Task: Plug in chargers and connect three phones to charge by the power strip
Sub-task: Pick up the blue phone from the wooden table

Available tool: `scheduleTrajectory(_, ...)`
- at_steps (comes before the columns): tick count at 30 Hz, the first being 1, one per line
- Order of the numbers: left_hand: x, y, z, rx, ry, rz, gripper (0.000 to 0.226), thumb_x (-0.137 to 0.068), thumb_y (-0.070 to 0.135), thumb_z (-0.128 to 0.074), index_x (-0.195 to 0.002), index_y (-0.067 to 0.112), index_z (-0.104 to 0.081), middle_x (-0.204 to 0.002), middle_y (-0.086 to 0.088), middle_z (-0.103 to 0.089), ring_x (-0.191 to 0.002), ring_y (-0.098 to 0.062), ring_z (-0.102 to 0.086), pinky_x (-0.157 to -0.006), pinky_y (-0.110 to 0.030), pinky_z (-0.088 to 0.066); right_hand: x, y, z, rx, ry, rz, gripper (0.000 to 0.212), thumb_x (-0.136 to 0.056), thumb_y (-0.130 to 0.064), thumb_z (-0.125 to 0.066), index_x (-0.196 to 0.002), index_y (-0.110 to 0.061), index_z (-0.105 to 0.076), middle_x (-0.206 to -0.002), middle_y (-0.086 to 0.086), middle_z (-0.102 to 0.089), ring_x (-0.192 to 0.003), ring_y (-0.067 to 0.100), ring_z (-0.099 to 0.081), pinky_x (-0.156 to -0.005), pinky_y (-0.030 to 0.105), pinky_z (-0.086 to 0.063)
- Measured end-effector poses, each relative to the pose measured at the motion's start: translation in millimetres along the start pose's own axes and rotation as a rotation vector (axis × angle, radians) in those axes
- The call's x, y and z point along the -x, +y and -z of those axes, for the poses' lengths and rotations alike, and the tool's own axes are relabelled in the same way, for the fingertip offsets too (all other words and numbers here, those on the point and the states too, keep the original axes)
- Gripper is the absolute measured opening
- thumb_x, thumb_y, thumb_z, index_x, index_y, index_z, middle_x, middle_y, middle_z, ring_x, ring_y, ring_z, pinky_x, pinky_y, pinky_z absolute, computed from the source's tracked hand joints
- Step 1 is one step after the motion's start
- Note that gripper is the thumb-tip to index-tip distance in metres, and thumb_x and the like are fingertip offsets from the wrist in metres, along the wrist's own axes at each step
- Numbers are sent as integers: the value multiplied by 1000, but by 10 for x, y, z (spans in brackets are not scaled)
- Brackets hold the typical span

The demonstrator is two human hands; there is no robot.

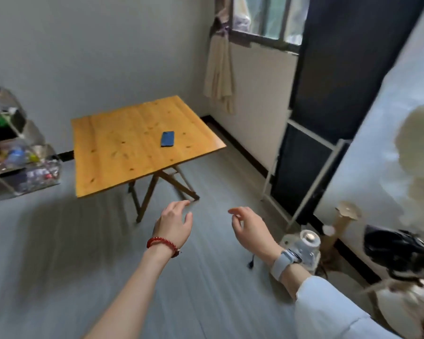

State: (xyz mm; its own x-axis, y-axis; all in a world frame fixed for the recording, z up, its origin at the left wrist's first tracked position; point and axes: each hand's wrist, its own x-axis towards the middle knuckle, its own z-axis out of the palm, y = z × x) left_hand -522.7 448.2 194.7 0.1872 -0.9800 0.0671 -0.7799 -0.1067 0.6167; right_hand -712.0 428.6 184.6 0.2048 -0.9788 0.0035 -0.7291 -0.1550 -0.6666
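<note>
A blue phone (167,138) lies flat on a wooden folding table (113,152) near its right side. My left hand (175,221), with a red bead bracelet on the wrist, hangs in the air in front of the table, fingers relaxed and empty. My right hand (250,228), with a pale watch on the wrist, is raised beside it, fingers loosely curled and holding nothing. Both hands are well short of the table. A small black plug on a cord (251,263) lies on the floor below my right wrist. No power strip or charger is in view.
A wire shelf with clear bins (20,162) stands at the left wall. A dark panel in a white frame (304,172) leans at the right, with a clear jar (306,243), a cardboard post (340,223) and a black bag (397,248) near it. Grey floor lies between me and the table.
</note>
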Motion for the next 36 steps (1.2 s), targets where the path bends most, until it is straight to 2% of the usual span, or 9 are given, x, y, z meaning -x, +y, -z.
scheduleTrajectory(6,-1102,-763,189,18,32,128,33,-90,21,-47,-121,13,-52,-128,-11,-51,-117,-26,-48,-97,-34,-38,-1265,-351,-556,9,-82,44,30,-92,-21,-40,-116,-17,-57,-121,5,-56,-106,21,-57,-87,30,-42)
scheduleTrajectory(17,-3877,-1765,718,-1,-28,183,39,-92,23,-42,-129,14,-43,-136,-9,-42,-123,-27,-40,-99,-38,-39,-3897,-1041,-1220,32,-171,-29,31,-94,-19,-39,-121,-14,-54,-125,7,-55,-111,23,-55,-92,30,-42)
scheduleTrajectory(21,-4558,-2127,525,-10,-88,224,41,-92,25,-40,-132,16,-39,-137,-8,-39,-120,-27,-42,-96,-39,-42,-4664,-988,-1516,37,-168,-80,31,-93,-16,-39,-120,-11,-54,-124,9,-57,-108,23,-56,-90,29,-42)
scheduleTrajectory(26,-5239,-2679,71,6,-172,359,46,-91,26,-42,-135,18,-32,-142,-6,-29,-122,-26,-39,-94,-35,-41,-5667,-782,-2078,63,-235,-146,35,-91,-13,-39,-123,-7,-51,-125,12,-56,-109,27,-55,-89,32,-44)
scheduleTrajectory(28,-5474,-2894,-102,-2,-210,438,49,-91,28,-42,-137,19,-28,-145,-6,-24,-124,-27,-36,-98,-37,-40,-6054,-696,-2315,71,-259,-187,36,-91,-14,-39,-125,-6,-50,-126,14,-56,-112,28,-54,-92,33,-42)
scheduleTrajectory(33,-5918,-3334,-390,-99,-295,536,58,-88,35,-46,-139,23,-22,-151,-7,-12,-136,-31,-17,-109,-50,-28,-6720,-614,-2796,139,-317,-286,45,-92,-21,-40,-135,-8,-36,-131,20,-46,-119,36,-44,-96,40,-38)
scheduleTrajectory(36,-6086,-3508,-544,-215,-329,538,63,-86,41,-48,-140,29,-18,-154,-4,-4,-140,-31,0,-112,-54,-15,-6996,-606,-3015,173,-325,-334,55,-91,-29,-43,-140,-8,-27,-135,22,-39,-124,38,-35,-99,43,-35)
